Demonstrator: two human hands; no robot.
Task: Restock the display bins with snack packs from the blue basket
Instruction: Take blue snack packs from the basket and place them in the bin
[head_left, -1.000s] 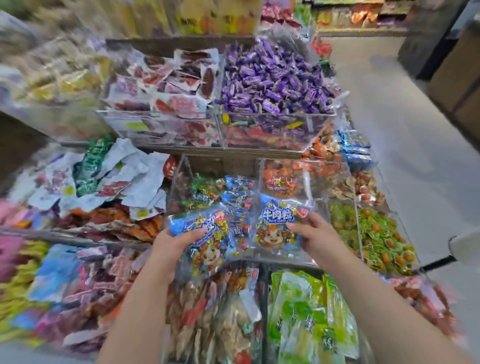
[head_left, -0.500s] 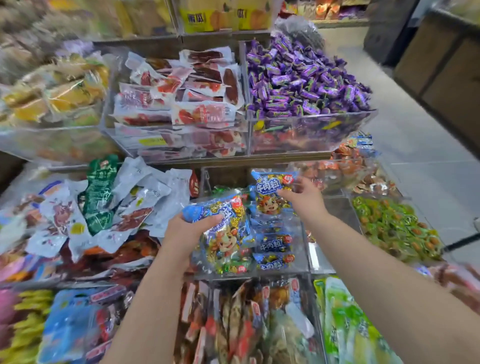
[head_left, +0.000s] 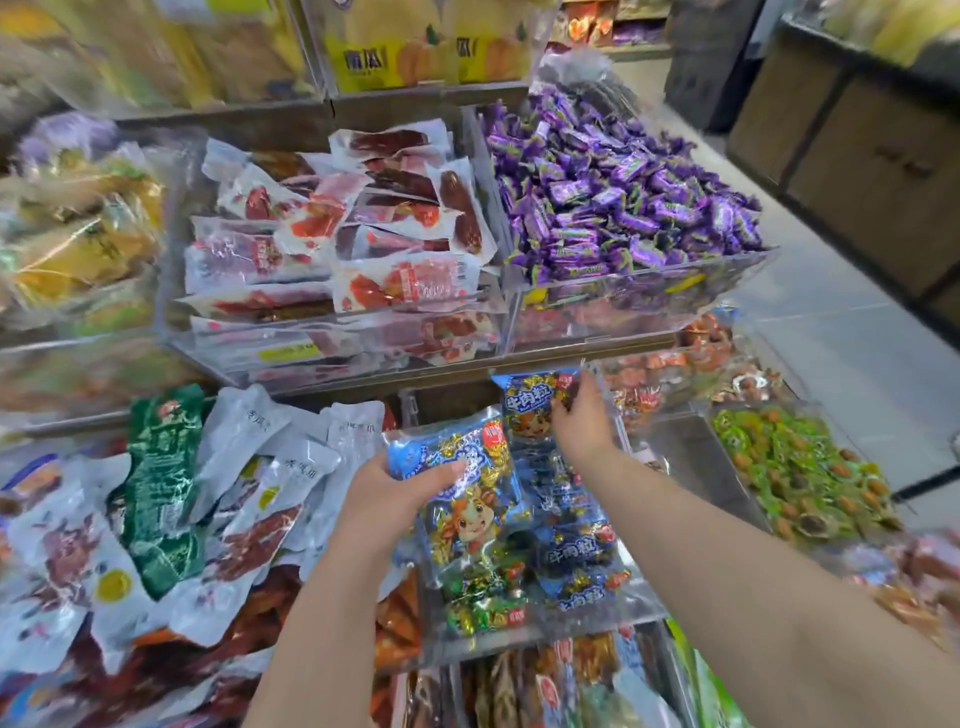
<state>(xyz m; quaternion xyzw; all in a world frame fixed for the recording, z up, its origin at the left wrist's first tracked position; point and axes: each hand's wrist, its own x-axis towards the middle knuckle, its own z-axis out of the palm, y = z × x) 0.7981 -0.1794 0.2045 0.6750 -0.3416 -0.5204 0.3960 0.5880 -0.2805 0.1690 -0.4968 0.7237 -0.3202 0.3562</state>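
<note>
My left hand (head_left: 387, 491) grips a blue snack pack with a cartoon figure (head_left: 462, 499), held over the front of a clear display bin (head_left: 571, 621). My right hand (head_left: 584, 418) holds a second blue pack of the same kind (head_left: 530, 400) upright at the back of that bin, fingers on its right edge. Several more blue packs (head_left: 576, 556) lie in the bin below, with green-wrapped sweets (head_left: 483, 603) at its front left. The blue basket is not in view.
Above the bin, a shelf carries clear bins of red meat packs (head_left: 363, 244) and purple sweets (head_left: 613, 192). White and green packs (head_left: 218, 499) are piled to the left, green sweets (head_left: 800, 473) to the right. The aisle floor (head_left: 831, 322) runs along the right.
My right hand has carried its blue pack from the front up to the back of the bin. My left hand has stayed over the bin's front with its pack. The view has moved closer.
</note>
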